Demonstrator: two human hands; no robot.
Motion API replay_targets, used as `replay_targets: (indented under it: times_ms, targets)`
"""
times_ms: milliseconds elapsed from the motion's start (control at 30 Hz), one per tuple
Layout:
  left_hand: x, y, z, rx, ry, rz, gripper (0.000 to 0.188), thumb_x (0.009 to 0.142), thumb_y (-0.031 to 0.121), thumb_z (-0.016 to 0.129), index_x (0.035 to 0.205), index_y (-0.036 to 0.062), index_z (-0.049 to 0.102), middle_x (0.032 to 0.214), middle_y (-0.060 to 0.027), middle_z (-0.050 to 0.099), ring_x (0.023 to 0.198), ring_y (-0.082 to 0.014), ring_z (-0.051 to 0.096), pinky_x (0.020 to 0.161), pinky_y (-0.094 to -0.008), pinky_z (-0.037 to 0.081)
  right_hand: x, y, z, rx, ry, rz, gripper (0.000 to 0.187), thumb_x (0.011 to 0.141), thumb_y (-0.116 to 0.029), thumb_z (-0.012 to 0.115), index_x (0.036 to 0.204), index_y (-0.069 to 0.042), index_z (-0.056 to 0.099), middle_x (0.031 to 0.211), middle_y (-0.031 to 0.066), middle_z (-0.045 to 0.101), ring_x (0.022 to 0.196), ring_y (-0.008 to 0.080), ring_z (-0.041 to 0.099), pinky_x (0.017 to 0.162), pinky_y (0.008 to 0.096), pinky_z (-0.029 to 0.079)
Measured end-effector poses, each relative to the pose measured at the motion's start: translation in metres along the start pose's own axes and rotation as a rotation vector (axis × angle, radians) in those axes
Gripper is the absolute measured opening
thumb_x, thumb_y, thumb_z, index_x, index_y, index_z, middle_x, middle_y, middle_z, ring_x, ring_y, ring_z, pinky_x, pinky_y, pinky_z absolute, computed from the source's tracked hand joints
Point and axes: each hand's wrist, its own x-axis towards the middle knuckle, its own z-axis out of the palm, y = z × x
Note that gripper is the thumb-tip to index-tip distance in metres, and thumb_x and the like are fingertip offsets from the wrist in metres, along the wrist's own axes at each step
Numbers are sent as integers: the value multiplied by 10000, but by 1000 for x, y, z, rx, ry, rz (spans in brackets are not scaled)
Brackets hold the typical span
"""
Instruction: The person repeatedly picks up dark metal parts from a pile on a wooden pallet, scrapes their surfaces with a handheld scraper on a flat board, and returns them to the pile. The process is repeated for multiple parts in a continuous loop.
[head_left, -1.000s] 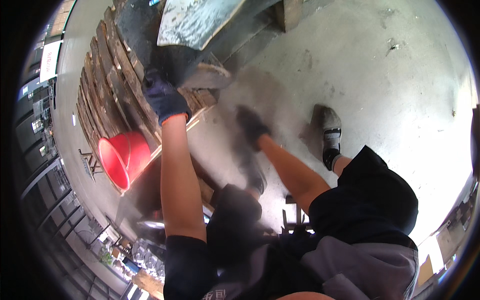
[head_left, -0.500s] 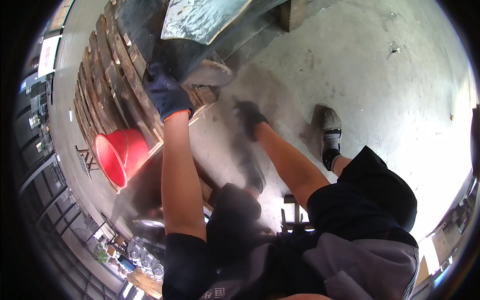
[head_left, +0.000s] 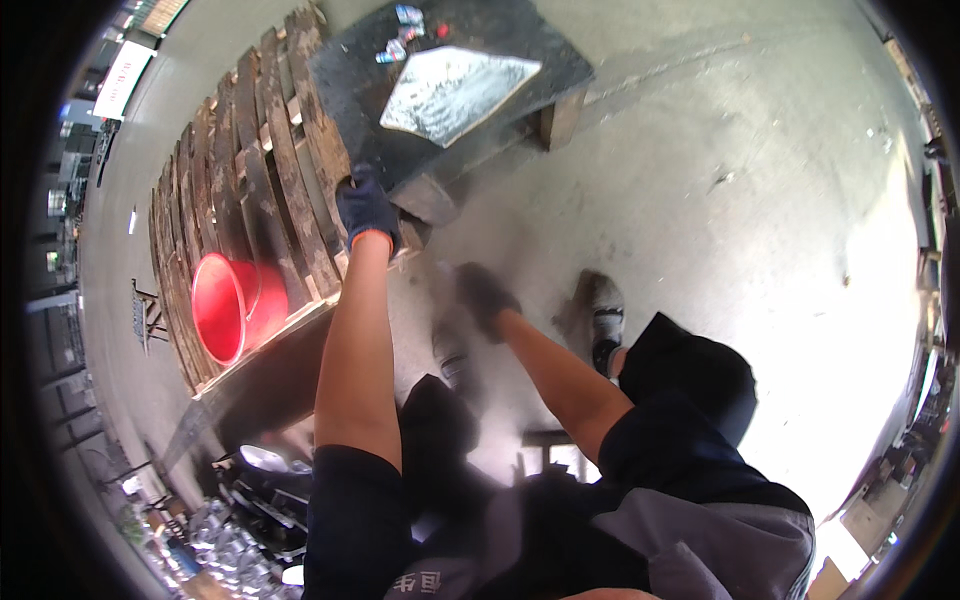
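Observation:
My left hand (head_left: pixel 368 212), in a dark blue glove with an orange cuff, is closed at the near left corner of a black board (head_left: pixel 345 70). What its fingers hold, if anything, is hidden. On the board lies a whitish, worn flat sheet (head_left: pixel 455 95) with angled edges. My right hand (head_left: pixel 487 300), also in a dark glove, hangs over the floor to the right of my left hand. It is smeared by motion, so its fingers do not show clearly. Below the board's near edge is a wooden block (head_left: pixel 428 200).
A slatted wooden pallet (head_left: pixel 225 190) lies left of the board, with a red bucket (head_left: pixel 265 300) on its near end. Small crumpled wrappers (head_left: pixel 395 48) rest on the board. My shoe (head_left: pixel 607 310) stands on the concrete floor (head_left: pixel 700 230). A dark low stool (head_left: pixel 548 440) is close to my legs.
The view has shifted, so more of the board, its wrappers and the sheet now show. My left hand stays by the board's corner; my right hand is still blurred over the floor.

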Motion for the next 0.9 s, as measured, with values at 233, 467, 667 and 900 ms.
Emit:
replay_targets:
  times_ms: [233, 467, 667, 900]
  targets:
    - [-67, 89, -82, -291, -239, -231, 363, 848, 323, 562, 901, -28, 633, 836, -154, 646, 745, -271, 602, 680, -384, 449, -11, -169, -182, 675, 11, -55, 226, 924, -174, 475, 1070, -35, 578, 815, 39, 581, 668, 125, 528, 607, 277, 469]
    - [-124, 97, -149, -876, -458, 135, 229, 920, 207, 508, 985, 14, 612, 865, -90, 647, 786, -199, 641, 669, -306, 490, -70, -306, -206, 228, -100, -540, 248, 912, -101, 493, 1141, -32, 558, 859, 25, 604, 659, 91, 512, 594, 238, 424]
    - [-178, 125, -196, 115, -147, 705, 217, 830, 200, 511, 737, 63, 651, 727, -132, 649, 705, -291, 641, 641, -373, 510, -85, -263, -196, -61, -144, -389, 311, 868, -89, 571, 1170, -16, 557, 998, 37, 604, 851, 135, 572, 706, 274, 469]
    - [-175, 145, -210, 489, -333, 435, 187, 738, 251, 577, 748, 115, 706, 796, -80, 677, 771, -277, 652, 598, -439, 503, -56, -226, -191, -466, -69, -412, 261, 836, -109, 500, 1069, -37, 593, 649, 44, 596, 474, 87, 489, 413, 255, 371]
